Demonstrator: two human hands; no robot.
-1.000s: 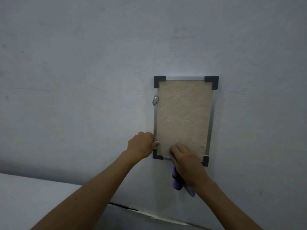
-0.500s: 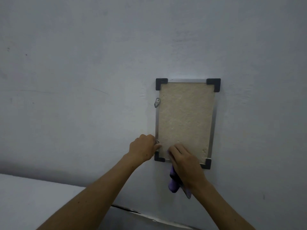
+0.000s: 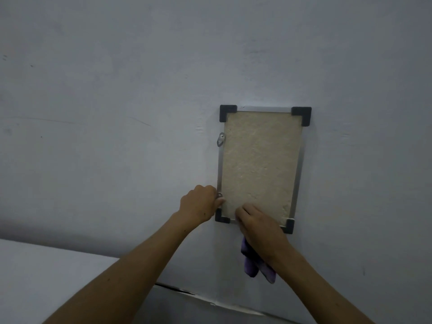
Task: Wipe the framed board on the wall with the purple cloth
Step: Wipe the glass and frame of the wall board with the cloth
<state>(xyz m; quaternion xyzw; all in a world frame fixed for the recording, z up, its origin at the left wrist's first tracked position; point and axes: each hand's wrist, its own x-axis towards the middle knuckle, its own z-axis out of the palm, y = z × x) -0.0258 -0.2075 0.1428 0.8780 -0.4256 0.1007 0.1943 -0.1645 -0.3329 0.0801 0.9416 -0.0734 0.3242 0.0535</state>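
Two bare forearms reach up and away from the viewer toward a pale grey wall. Nearest, at the lower edge, runs a lighter ledge (image 3: 46, 277) with a dark crack where it meets the wall.

Further on, the right hand (image 3: 259, 226) has its fingers curled over a bunched purple cloth (image 3: 254, 265) and presses it against the bottom edge of the board; the cloth's loose tail hangs down below the wrist. The left hand (image 3: 198, 204) is closed in a loose fist at the board's lower left edge, thumb against the metal frame beside a small fastener (image 3: 219, 195); whether it truly grips the frame or only braces it cannot be told.

Beyond the hands hangs the beige, rough-textured rectangular board in a thin silver frame with black plastic corner caps (image 3: 259, 160). It sits flat on the wall, right of centre in the view, facing the viewer. Its long axis runs up and down, leaning slightly, so the bottom sits a little left of the top. A small metal hanging tab (image 3: 221, 139) sticks out from its upper left edge.

Compared with a second ago, both hands sit in almost the same spots on the board; only the camera view has drifted slightly. That suggests wiping is confined to the bottom strip for now, and most of the board's face above probably remains to be covered.
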